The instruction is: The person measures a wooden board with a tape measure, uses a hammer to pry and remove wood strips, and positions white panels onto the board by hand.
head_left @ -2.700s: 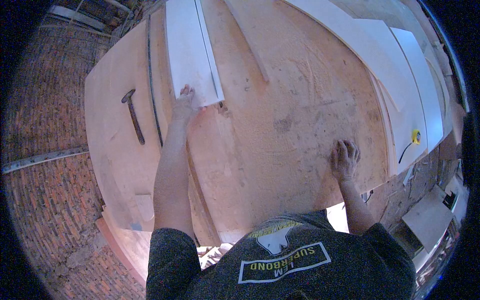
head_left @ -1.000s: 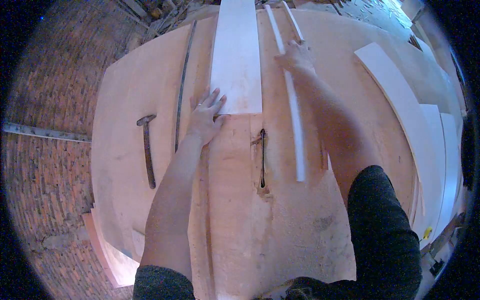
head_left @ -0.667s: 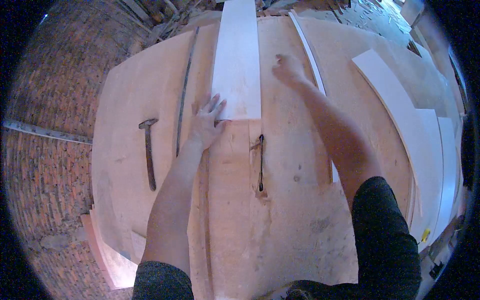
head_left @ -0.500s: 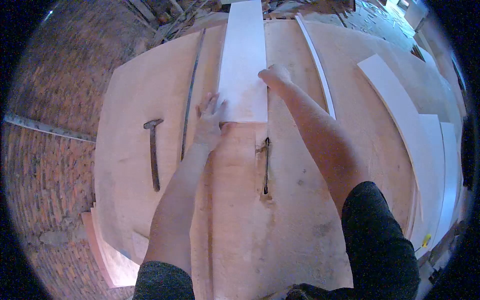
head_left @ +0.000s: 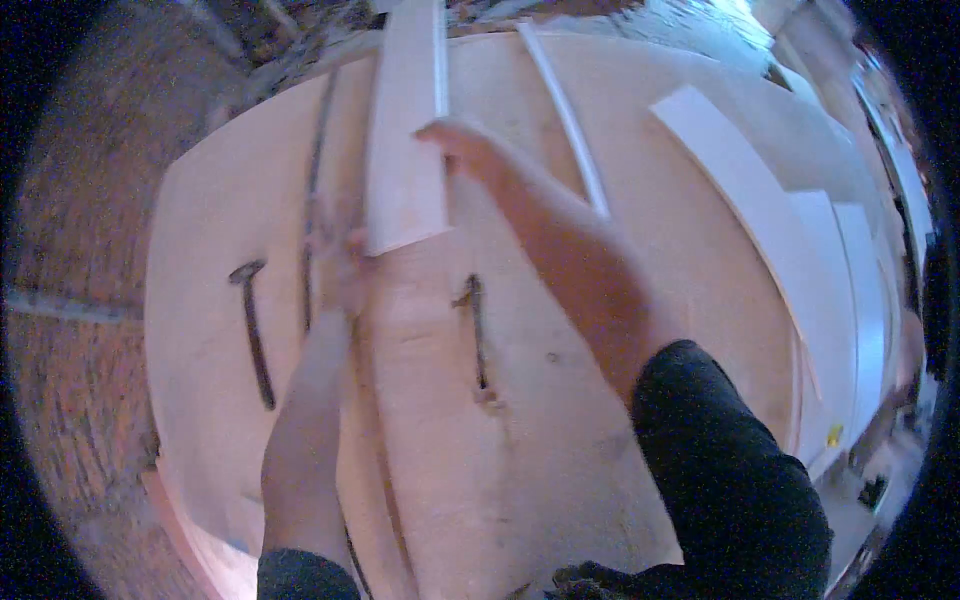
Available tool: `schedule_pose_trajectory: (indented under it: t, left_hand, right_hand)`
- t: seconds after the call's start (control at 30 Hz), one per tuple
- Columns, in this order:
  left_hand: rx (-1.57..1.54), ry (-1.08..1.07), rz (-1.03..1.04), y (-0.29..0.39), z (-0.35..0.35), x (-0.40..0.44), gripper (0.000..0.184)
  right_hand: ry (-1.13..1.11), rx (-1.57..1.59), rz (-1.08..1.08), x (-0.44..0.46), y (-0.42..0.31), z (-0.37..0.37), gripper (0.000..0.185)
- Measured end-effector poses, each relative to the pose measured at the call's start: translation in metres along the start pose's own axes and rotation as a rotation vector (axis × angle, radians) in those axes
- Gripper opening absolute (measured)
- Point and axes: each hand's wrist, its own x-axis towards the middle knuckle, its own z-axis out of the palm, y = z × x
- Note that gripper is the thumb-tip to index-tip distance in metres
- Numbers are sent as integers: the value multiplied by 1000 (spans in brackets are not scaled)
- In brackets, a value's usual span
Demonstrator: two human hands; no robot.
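Note:
A long white board [head_left: 405,150] lies lengthwise at the far middle of the wooden tabletop [head_left: 570,430], its near end facing me. My right hand [head_left: 455,148] grips the board's right edge, thumb on top and fingers lower at the side. Motion blurs my left hand [head_left: 340,255], which is at the board's near left corner with its fingers apart. A dark straight strip [head_left: 318,160] runs beside that hand. Nearer to me, a narrow dark slot [head_left: 480,335] is cut in the tabletop; whether a blade stands in it I cannot make out.
A hammer [head_left: 255,335] lies on the left of the tabletop. Right of the board is a thin white strip [head_left: 565,115]. Several white boards [head_left: 735,165] lie along the right side, near a small yellow item [head_left: 834,435]. A brick surface [head_left: 75,400] fills the left.
The whole view has shifted, moving the tabletop and hammer leftward in it. The board has turned slightly and its right side edge now shows. My left hand has slid off its top toward the corner.

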Motion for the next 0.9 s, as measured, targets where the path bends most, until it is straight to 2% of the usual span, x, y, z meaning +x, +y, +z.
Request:
schedule_pose_trajectory:
  t: [0.07, 0.1, 0.13, 0.17, 0.2, 0.23, 0.27, 0.3, 0.33, 0.37, 0.4, 0.47, 0.5, 0.53, 0.57, 0.6, 0.63, 0.67, 0.7, 0.73, 0.77, 0.8, 0.83, 0.87, 0.9]
  left_hand:
    - [335, -207, -45, -7, 3, 1, 53]
    - [531, -221, 24, -20, 1, -3, 51]
    - [727, -224, 97, -34, 0, -8, 49]
    - [502, 7, 126, -33, -11, -18, 47]
    - [272, 227, 141, -29, -27, -26, 44]
    - [37, 443, 146, -17, -46, -40, 42]
    - [155, 264, 148, 11, -83, -46, 48]
    - [179, 244, 140, 13, -106, -62, 51]
    - [204, 223, 132, 15, -128, -78, 55]
    - [126, 356, 113, -4, -140, -99, 56]
    - [166, 357, 40, -11, -155, -119, 56]
    - [275, 363, -118, 26, -201, -158, 57]
    - [319, 370, -197, 45, -219, -181, 58]
    - [410, 365, -233, 42, -242, -216, 57]
    - [501, 352, -265, 46, -264, -248, 55]
    - [471, 375, -286, 54, -283, -275, 54]
    - [445, 389, -309, 64, -302, -305, 52]
    - [421, 383, -340, 77, -319, -330, 51]
    - [559, 337, -335, 88, -329, -351, 50]
    - [686, 288, -316, 98, -337, -368, 49]
    - [727, 258, -372, 120, -341, -378, 48]
    - [776, 266, -255, 118, -333, -374, 48]
    - [695, 271, -201, 122, -332, -372, 48]
    - [607, 273, -142, 129, -339, -377, 48]
    - [606, 258, -207, 146, -334, -369, 47]
  right_hand:
    - [120, -24, -325, 47, 52, 1, 42]
    - [131, -492, -171, 52, 20, 11, 38]
    - [85, -886, -149, 33, -25, 3, 35]
    - [35, -1277, -153, 12, -73, -4, 32]
    - [-86, -1594, -320, -12, -101, -16, 31]
    - [-6, -1495, -289, -24, -111, -29, 26]
    - [79, -1398, -269, -28, -123, -44, 21]
    - [155, -1291, -260, -33, -135, -58, 17]
    - [122, -1312, -372, -50, -143, -83, 25]
    - [155, -1150, -303, -90, -156, -100, 33]
    - [196, -984, -245, -129, -167, -118, 41]
    - [264, -333, 136, -217, -196, -152, 64]
    - [342, -434, 121, -279, -228, -158, 72]
    - [470, -552, 68, -301, -208, -191, 78]
    - [563, -727, 54, -345, -212, -208, 77]
    - [578, -557, 70, -375, -191, -246, 69]
    - [584, -540, 62, -411, -170, -287, 78]
    - [612, -538, 80, -445, -160, -304, 74]
    - [639, -535, 99, -480, -150, -319, 70]
    - [699, -552, 123, -514, -160, -321, 53]
    - [622, -476, 162, -545, -169, -322, 55]
    - [741, -543, 216, -559, -160, -342, 55]
    - [858, -599, 276, -573, -150, -362, 56]
    - [926, -575, 332, -603, -155, -346, 54]
    - [907, -625, 362, -623, -163, -334, 66]
